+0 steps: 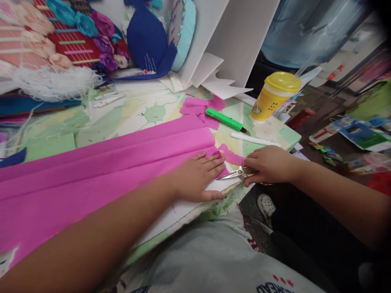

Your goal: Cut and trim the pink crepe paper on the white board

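Note:
A long sheet of pink paper [106,162], creased lengthwise, lies across the table. My left hand [198,177] rests flat near its right end, fingers stretched out and pressing on it. My right hand [265,165] grips a pair of scissors [240,172] by gold-coloured handles. Their blades point left, with the tips at the paper's edge close to my left fingers. Beyond the scissors lies a loose pink scrap [230,156]. White paper [161,217] shows beneath the pink sheet.
A green marker [224,119] and a white stick [253,139] lie beyond my hands. A yellow lidded cup [271,97] stands near the table's right edge. White string [58,83] and craft pieces are at the back left. Someone's white clog [266,204] shows below.

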Available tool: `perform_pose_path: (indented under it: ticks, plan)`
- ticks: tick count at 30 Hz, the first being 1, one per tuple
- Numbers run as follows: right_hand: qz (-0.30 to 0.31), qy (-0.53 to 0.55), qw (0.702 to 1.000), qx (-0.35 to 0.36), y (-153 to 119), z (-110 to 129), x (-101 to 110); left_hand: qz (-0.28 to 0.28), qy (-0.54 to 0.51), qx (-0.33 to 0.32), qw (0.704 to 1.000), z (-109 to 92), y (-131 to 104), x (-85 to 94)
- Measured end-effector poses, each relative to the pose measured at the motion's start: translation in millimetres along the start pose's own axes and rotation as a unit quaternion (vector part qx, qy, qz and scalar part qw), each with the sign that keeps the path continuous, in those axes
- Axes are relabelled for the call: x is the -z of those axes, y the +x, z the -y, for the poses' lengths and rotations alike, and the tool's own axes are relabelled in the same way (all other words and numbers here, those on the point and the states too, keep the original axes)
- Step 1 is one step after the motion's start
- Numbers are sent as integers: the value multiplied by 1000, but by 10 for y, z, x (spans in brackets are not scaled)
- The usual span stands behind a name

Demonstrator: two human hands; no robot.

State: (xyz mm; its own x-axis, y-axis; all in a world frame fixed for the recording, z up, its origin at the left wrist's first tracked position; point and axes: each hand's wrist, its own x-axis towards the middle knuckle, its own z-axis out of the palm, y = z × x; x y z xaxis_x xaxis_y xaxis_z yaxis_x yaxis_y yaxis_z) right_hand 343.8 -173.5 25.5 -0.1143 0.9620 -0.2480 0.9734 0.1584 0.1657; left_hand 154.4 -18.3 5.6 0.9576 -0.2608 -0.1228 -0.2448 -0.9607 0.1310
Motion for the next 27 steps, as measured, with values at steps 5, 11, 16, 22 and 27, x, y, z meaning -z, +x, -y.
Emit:
perform_pose_path:
  ticks: [5, 11, 16, 22, 27]
  plan:
    - [-15, 14, 999, 36, 0, -9, -38, 4, 2, 6, 1000, 0, -4, 8]
    - [-3, 7, 1000, -30, -51, 11, -24, -3, 0, 0, 1000, 17, -7, -18]
    - [9, 3, 998, -66, -185, -1, -24, 0, 2, -1, 1000, 13, -4, -8]
    - [13, -2, 995, -94, -254, -3, -42, -2, 5, -1, 1000, 17, -3, -5]
    - [12, 13, 995, -102, -304, -15, -71, 4, 7, 4, 1000, 12, -7, -5]
